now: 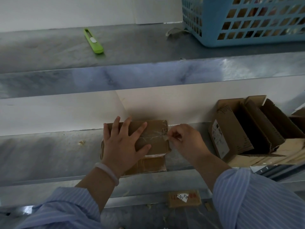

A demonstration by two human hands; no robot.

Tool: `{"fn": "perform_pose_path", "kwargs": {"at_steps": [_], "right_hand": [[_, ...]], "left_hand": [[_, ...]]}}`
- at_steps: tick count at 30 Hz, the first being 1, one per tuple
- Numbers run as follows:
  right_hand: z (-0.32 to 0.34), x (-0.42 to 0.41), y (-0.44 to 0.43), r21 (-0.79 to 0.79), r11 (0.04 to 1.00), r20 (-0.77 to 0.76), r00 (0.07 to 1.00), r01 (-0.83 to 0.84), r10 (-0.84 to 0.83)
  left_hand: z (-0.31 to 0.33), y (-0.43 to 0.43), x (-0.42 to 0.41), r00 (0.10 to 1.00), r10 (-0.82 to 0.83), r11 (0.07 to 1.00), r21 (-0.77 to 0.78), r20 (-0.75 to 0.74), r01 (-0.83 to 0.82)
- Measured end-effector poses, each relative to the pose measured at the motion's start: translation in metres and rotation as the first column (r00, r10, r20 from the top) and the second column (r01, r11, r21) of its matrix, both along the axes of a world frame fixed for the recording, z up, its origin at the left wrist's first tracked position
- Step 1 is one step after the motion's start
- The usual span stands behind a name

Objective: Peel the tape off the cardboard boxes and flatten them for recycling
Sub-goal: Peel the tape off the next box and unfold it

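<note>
**boxguy22:** which way is the box point(155, 128) sitting, and where's the tape relative to the grip?

**tapepeeler:** it's lying on the metal shelf point(49, 154) with its long side running left to right, parallel to the shelf's front edge. The clear tape point(154, 137) is running along that same axis across the box top and looking pretty wrinkled. The loose end is sitting right at the box's right edge, and the right hand point(183, 141) is pinching it there between thumb and fingertip, just off that edge. The left hand point(123, 146) is lying flat on the left half of the box top, fingers spread and straight, pressing down.

**boxguy22:** anything else around the box?

**tapepeeler:** a flat piece of cardboard point(148, 164) is poking out from under its near side. Opened boxes point(231, 129) are standing well to its right. One shelf up, a green utility knife point(93, 41) is lying to its far left, and a blue basket point(247, 22) is sitting to its far right.
</note>
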State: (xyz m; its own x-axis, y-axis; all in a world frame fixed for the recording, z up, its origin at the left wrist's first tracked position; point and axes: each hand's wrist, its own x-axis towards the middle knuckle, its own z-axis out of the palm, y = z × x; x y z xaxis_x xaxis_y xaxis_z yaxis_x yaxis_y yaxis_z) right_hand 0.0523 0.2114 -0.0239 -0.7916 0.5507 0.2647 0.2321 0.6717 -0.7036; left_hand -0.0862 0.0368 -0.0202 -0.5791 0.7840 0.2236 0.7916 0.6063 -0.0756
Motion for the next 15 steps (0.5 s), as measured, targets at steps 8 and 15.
{"fn": "perform_pose_path", "kwargs": {"at_steps": [8,15], "right_hand": [[0.034,-0.014,0.025,-0.207,0.958,-0.056,0.975,0.200,-0.216],[0.031,-0.019,0.023,-0.586,0.802,-0.049,0.983,0.115,-0.177]], "left_hand": [[-0.007,-0.009,0.001,0.999,-0.044,0.998,0.050,0.003,0.044],[-0.004,-0.007,0.001,0.999,-0.032,0.999,0.044,0.022,0.031]]}}
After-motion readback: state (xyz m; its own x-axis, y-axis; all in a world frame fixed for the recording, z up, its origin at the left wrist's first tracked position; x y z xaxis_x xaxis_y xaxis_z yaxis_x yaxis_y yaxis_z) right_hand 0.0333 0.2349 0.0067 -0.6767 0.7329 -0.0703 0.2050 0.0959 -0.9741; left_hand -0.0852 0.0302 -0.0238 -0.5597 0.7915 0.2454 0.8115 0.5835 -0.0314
